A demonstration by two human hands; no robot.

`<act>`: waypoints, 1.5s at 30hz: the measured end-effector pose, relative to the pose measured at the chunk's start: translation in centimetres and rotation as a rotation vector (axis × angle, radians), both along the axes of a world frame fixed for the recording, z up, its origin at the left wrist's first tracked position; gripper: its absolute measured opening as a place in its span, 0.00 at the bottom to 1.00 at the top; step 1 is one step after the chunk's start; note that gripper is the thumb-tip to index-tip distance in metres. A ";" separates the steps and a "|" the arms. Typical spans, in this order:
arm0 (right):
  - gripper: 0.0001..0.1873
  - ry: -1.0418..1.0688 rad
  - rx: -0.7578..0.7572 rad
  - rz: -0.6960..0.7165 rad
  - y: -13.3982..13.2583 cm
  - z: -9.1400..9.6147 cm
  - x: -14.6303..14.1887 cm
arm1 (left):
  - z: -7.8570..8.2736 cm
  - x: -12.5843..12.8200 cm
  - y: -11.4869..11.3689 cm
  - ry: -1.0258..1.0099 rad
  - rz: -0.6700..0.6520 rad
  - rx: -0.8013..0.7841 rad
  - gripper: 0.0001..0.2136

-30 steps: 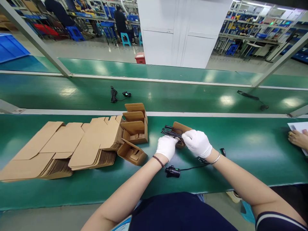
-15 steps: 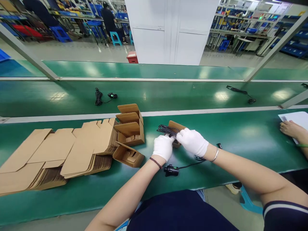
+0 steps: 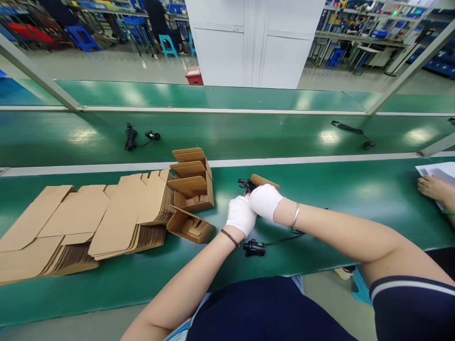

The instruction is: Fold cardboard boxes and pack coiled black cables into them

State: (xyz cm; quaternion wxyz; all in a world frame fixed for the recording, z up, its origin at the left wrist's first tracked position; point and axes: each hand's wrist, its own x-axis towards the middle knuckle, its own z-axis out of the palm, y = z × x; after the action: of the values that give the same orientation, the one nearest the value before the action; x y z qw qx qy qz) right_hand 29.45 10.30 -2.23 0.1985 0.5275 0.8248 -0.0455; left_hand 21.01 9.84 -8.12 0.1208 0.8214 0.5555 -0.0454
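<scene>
- The left grip (image 3: 241, 215) and right grip (image 3: 265, 202), both in white gloves, are closed and pressed together; the left is up against a small black part (image 3: 244, 185), and the right is on a kraft card insert (image 3: 265, 182).
- Only the part's tip and the insert's top edge show above the gloves, so the exact hold is hidden. The tight, paired hold looks meant to steady the two pieces against each other.
- They are held just above the middle of the green desk (image 3: 337, 189), nearer its back edge than its front.
- A black plug (image 3: 254, 247) lies just in front of the grips, its thin cable (image 3: 280, 243) running right beneath the right forearm, apparently kept within easy reach.
- Left of the grips stand an open carton (image 3: 190, 227) and a row of upright cartons (image 3: 192, 184), close at hand.
- Further left, flat carton blanks (image 3: 85, 213) lie stacked toward the desk's left end.
- At the right edge, another person's hand (image 3: 434, 187) rests on a paper sheet (image 3: 437, 170).
</scene>
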 end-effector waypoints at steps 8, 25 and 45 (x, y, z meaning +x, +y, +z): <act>0.09 -0.142 -0.124 0.014 0.0 0.6 1.3 | 0.1 0.0 -0.8 0.017 -0.081 0.027 0.15; 0.10 -0.033 0.193 0.282 1.4 2.8 2.4 | 0.5 -0.1 -0.5 0.055 -0.179 0.016 0.16; 0.09 0.048 0.020 0.162 1.2 -1.1 2.7 | -0.6 -1.3 -1.0 0.030 -0.289 0.085 0.14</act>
State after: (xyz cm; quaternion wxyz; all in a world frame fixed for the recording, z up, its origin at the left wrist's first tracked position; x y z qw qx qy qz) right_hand 32.16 11.55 -3.30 0.1762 0.4598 0.8697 -0.0335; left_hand 19.74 8.79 -8.70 0.0698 0.8965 0.4344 -0.0511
